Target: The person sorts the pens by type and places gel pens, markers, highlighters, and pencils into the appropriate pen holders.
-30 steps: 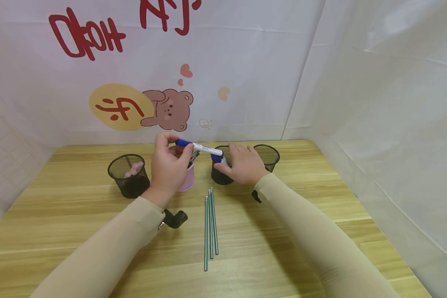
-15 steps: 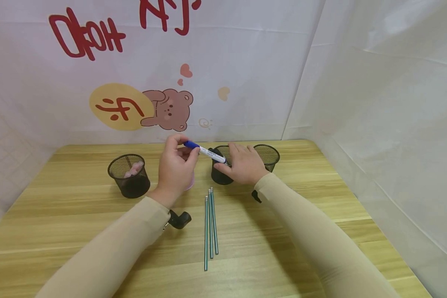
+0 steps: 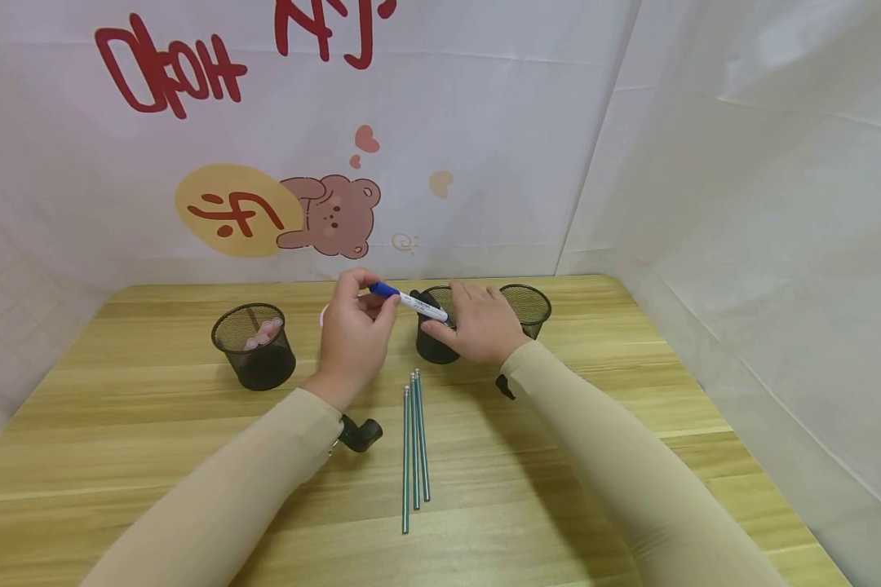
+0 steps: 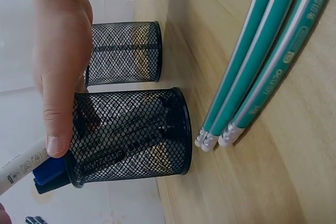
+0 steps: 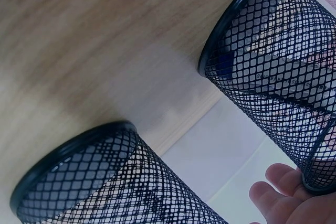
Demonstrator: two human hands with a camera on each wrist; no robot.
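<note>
My left hand (image 3: 356,338) pinches a white marker (image 3: 422,306) by its blue-capped end. The marker slants down to the right over the mouth of a black mesh pen holder (image 3: 437,346); its lower end is hidden by my right thumb. My right hand (image 3: 484,326) grips that pen holder by the rim, thumb (image 4: 58,129) on the near side and fingers (image 5: 278,198) on the far side. Another marker stands inside the holder, its blue-and-black end (image 4: 51,176) poking past the rim in the left wrist view.
Several green pencils (image 3: 414,440) lie in front of the holders. A second mesh holder (image 3: 524,308) stands at the right, another (image 3: 255,350) with pink items (image 3: 264,334) at the left. A pink cup (image 3: 324,315) is mostly hidden behind my left hand. A white curtain (image 3: 484,163) hangs behind.
My left hand has moved right, and the marker has tilted its lower end down to the held holder's mouth. The right hand has stayed put.
</note>
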